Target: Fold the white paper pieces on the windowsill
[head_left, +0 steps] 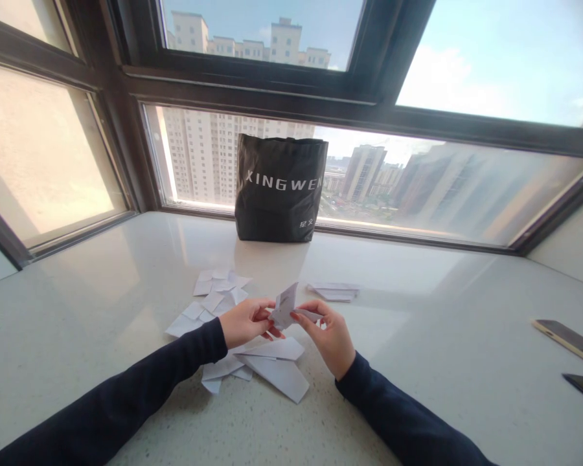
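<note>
Both my hands hold one small folded piece of white paper [285, 305] just above the white counter [418, 362]. My left hand [245, 321] pinches its left side with closed fingers. My right hand [326, 333] pinches its right side, fingers curled round it. Under and behind my hands lies a scatter of folded white papers [216, 298], and several larger folded sheets [276, 366] lie right below my wrists. Dark sleeves cover both forearms.
A black bag with white lettering [280, 188] stands at the back against the window. A thin stack of white sheets [334, 291] lies behind my right hand. Two phones [571, 342] lie at the counter's right edge.
</note>
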The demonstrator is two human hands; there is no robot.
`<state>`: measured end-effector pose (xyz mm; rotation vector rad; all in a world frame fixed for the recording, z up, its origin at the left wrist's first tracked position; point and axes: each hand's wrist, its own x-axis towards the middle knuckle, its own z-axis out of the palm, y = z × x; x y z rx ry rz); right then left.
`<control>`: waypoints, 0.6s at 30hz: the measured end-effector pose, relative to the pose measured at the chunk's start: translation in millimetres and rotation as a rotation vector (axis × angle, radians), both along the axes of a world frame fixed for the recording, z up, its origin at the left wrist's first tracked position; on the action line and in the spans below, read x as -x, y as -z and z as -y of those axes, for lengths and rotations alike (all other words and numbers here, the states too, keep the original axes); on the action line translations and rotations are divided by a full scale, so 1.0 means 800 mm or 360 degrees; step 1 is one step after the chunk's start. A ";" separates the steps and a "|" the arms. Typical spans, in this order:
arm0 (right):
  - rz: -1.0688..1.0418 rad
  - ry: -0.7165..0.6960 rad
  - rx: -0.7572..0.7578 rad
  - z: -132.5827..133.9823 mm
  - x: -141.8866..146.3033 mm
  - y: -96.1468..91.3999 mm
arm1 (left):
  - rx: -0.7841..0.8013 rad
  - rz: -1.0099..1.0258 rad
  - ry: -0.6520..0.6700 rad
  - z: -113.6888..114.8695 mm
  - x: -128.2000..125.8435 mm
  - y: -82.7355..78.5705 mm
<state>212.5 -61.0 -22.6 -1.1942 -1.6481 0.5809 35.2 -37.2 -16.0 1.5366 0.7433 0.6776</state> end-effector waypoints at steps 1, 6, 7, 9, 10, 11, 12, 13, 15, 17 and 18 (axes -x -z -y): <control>0.0029 -0.0005 -0.0002 -0.001 0.000 0.001 | 0.0005 0.0012 0.0014 0.001 -0.001 0.000; 0.0098 -0.0045 -0.0006 -0.006 -0.004 0.009 | 0.0006 0.0049 0.0029 0.004 -0.002 -0.002; 0.0111 -0.0044 -0.0012 -0.007 -0.005 0.011 | 0.0005 0.0052 0.0025 0.004 -0.002 -0.001; 0.0141 -0.0043 -0.0020 -0.008 -0.006 0.012 | 0.0005 0.0051 0.0014 0.005 -0.003 0.000; 0.0155 -0.0043 -0.0019 -0.008 -0.006 0.012 | 0.0005 0.0050 0.0006 0.005 -0.003 0.001; 0.0165 -0.0043 -0.0015 -0.008 -0.006 0.012 | 0.0004 0.0049 -0.0006 0.005 -0.004 0.002; 0.0171 -0.0043 -0.0009 -0.008 -0.006 0.012 | 0.0002 0.0050 -0.0023 0.005 -0.005 0.004; 0.0173 -0.0043 -0.0003 -0.008 -0.005 0.011 | -0.0001 0.0053 -0.0045 0.004 -0.006 0.006; 0.0172 -0.0044 0.0002 -0.007 -0.005 0.011 | -0.0012 0.0063 -0.0098 0.004 -0.008 0.010; 0.0163 -0.0046 -0.0014 -0.006 -0.004 0.010 | -0.0030 0.0071 -0.0149 0.004 -0.011 0.012; 0.0145 -0.0027 -0.0034 -0.006 -0.003 0.011 | -0.0041 0.0075 -0.0170 0.004 -0.012 0.013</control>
